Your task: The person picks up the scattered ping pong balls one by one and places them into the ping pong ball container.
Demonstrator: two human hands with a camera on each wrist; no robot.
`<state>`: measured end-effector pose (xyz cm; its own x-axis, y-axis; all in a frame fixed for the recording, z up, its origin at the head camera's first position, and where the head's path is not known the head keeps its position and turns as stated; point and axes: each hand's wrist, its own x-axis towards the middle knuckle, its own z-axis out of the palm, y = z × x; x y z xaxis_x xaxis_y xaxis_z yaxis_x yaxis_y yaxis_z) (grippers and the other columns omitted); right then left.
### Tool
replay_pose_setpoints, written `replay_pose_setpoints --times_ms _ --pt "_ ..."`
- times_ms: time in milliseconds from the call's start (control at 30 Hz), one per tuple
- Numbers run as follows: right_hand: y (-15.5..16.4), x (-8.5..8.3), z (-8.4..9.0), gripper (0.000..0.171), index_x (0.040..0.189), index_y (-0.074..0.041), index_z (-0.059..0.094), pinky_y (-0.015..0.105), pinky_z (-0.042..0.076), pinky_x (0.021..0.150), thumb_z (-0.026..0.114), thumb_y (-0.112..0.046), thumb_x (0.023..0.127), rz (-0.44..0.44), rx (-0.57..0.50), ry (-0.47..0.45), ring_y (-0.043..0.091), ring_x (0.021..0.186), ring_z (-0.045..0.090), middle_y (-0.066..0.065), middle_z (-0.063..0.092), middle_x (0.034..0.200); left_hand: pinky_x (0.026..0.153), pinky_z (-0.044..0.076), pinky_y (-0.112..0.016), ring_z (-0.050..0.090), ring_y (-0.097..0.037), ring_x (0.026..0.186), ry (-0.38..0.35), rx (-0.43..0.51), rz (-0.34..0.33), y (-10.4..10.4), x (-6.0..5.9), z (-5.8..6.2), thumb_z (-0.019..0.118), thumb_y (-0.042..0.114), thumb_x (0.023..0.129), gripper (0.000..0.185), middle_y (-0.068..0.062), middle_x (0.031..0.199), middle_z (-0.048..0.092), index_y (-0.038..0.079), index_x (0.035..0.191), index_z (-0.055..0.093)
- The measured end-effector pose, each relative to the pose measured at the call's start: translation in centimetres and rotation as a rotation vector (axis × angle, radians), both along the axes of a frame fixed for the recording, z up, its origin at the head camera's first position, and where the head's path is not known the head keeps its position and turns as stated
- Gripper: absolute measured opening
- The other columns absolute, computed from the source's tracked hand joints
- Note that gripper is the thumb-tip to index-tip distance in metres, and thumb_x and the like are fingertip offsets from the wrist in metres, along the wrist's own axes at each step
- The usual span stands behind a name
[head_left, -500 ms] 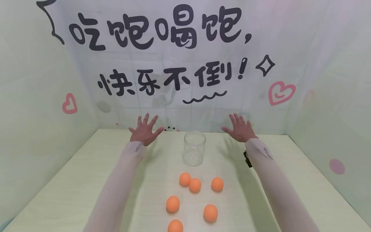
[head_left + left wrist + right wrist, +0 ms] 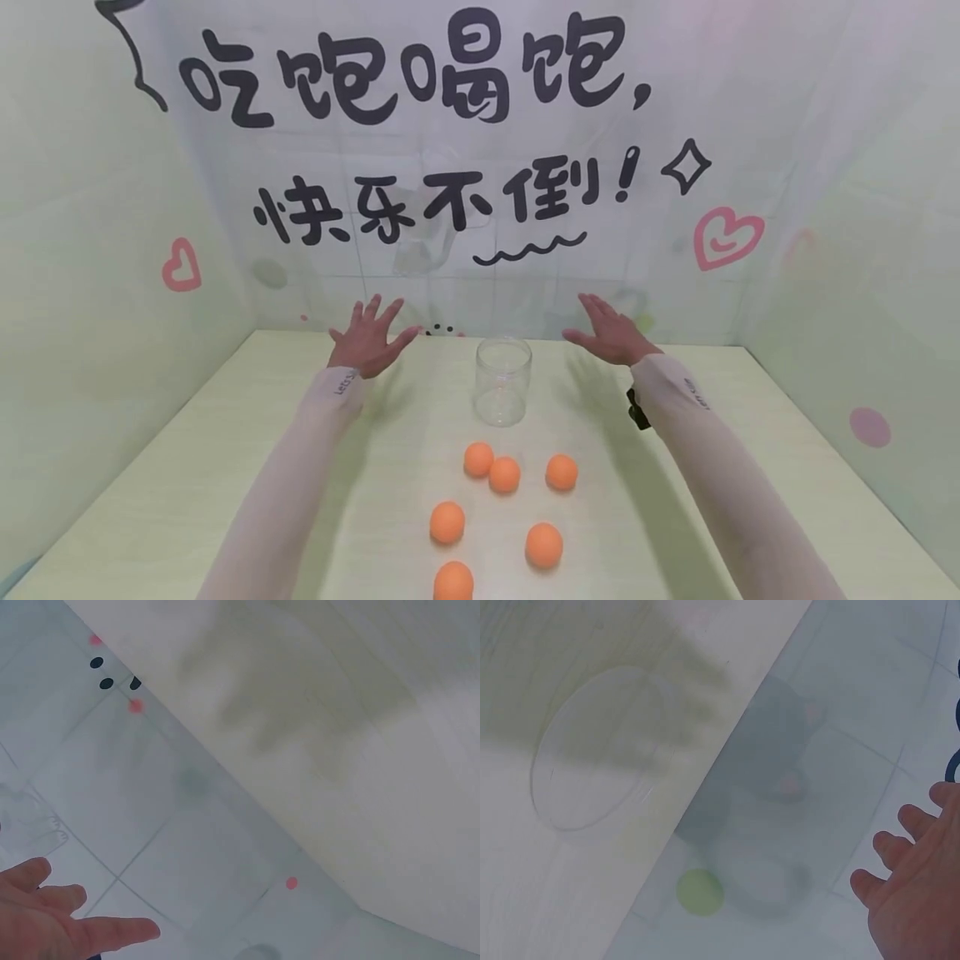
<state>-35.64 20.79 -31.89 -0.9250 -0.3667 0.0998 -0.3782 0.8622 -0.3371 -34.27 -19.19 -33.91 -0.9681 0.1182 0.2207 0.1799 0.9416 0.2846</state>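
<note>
head view: lowest orange ball [image 2: 453, 582] cut off at frame edge

Soft, even, bright light is filling the head view, with no harsh glare. Faint shadows are falling on the pale table [image 2: 187, 483] beneath both forearms. The backdrop lettering is bending slightly toward the frame edges. Both wrist views are looking hazy and washed out: the clear jar [image 2: 592, 750] is showing only as a blurred outline, and broad smeared shadows are lying across the tabletop.
</note>
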Motion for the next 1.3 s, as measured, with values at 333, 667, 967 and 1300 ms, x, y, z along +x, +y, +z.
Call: replay_pose_setpoints --times_ms 333,667,967,1300 --pt "-2.4 1.3 1.4 0.079 0.154 -0.01 0.004 0.056 0.017 0.114 0.046 -0.045 0.097 0.066 -0.071 -0.073 0.039 0.145 0.012 0.018 0.006 0.159 0.1 0.024 -0.073 0.006 -0.05 0.143 -0.098 0.09 -0.088 0.1 1.2 0.1 0.032 0.065 0.093 0.076 -0.019 0.159 0.008 0.021 0.153 0.019" --pt "-5.6 2.2 0.6 0.078 0.154 -0.014 0.008 0.053 0.017 0.115 0.05 -0.045 0.095 0.2 -0.152 -0.113 0.033 0.146 0.014 0.011 0.011 0.16 0.104 0.021 -0.071 0.006 -0.051 0.142 -0.111 0.108 -0.133 1.2 2.2 -0.2 0.037 0.056 0.097 0.069 -0.019 0.159 0.008 0.02 0.153 0.02" --pt "-6.6 2.8 -0.7 0.076 0.154 -0.015 0.011 0.052 0.018 0.115 0.05 -0.045 0.095 0.252 -0.151 -0.144 0.031 0.146 0.016 0.01 0.013 0.16 0.107 0.021 -0.067 0.01 -0.05 0.142 -0.124 0.129 -0.187 2.4 3.4 -1.6 0.04 0.053 0.097 0.068 -0.018 0.159 0.011 0.019 0.153 0.021" --pt "-7.0 2.6 -1.5 0.072 0.152 -0.015 0.019 0.052 0.022 0.114 0.046 -0.05 0.096 0.245 -0.117 -0.149 0.033 0.143 0.024 0.012 0.021 0.157 0.11 0.025 -0.06 0.023 -0.035 0.144 -0.169 0.165 -0.258 3.7 5.4 -2.4 0.04 0.054 0.096 0.065 -0.012 0.157 0.023 0.024 0.152 0.024"
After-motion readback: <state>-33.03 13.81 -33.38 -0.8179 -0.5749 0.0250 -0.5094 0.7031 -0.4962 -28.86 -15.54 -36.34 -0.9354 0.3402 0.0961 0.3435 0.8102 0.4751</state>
